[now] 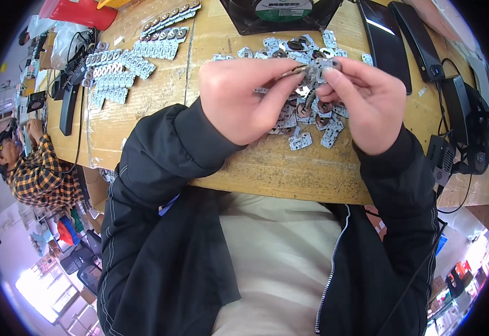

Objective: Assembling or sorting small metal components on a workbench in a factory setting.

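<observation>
My left hand (244,95) is closed in a pinch on a thin, dark metal tool (292,73) that looks like tweezers. Its tip meets a small grey circuit board (318,70), pinched between the thumb and fingers of my right hand (368,101). The two hands are close together over a loose pile of small circuit boards (303,112), some with round copper-coloured parts. My fingers hide part of the held board and the middle of the pile.
Rows of similar boards (115,78) lie at the left of the wooden table (289,173). A black fan (281,17) stands behind the pile. Far right are a black phone-like slab (384,45), a power bank (418,42) and another fan (468,123). A person in checked clothing (43,173) sits left.
</observation>
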`<action>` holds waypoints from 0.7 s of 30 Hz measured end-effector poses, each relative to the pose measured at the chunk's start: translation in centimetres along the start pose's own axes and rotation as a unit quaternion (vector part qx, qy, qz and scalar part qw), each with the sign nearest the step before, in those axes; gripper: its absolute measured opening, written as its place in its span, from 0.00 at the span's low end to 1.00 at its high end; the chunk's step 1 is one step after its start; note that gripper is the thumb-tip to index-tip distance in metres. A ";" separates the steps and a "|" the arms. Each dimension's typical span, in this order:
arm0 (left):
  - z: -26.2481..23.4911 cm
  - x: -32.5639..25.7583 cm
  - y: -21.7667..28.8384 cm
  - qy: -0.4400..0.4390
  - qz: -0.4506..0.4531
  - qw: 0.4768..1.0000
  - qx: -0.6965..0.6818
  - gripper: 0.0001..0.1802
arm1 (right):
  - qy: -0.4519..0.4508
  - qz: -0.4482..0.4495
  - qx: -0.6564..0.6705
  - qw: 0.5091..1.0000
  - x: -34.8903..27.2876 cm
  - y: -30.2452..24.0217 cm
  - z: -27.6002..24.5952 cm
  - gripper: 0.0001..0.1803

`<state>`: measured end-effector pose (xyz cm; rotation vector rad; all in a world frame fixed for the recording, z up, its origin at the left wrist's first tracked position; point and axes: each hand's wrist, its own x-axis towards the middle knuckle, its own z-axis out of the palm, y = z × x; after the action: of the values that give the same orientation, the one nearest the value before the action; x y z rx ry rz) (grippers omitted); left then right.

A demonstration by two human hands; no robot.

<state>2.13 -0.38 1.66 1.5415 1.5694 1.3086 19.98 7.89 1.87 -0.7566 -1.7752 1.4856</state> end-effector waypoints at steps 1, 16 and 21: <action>-0.4 0.4 -0.2 0.003 0.151 0.981 0.119 0.12 | -0.013 0.062 0.073 0.995 0.5 0.5 -0.5 0.11; -0.6 1.1 -1.5 0.019 0.378 0.884 0.272 0.21 | -0.075 0.154 0.178 0.969 1.5 2.0 -1.4 0.12; -0.5 1.1 -1.4 0.024 0.350 0.898 0.265 0.20 | -0.068 0.149 0.165 0.973 1.5 1.9 -1.1 0.12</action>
<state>0.91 0.75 0.80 2.6112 1.5326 1.3186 20.05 10.04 0.38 -0.7883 -1.4973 2.0145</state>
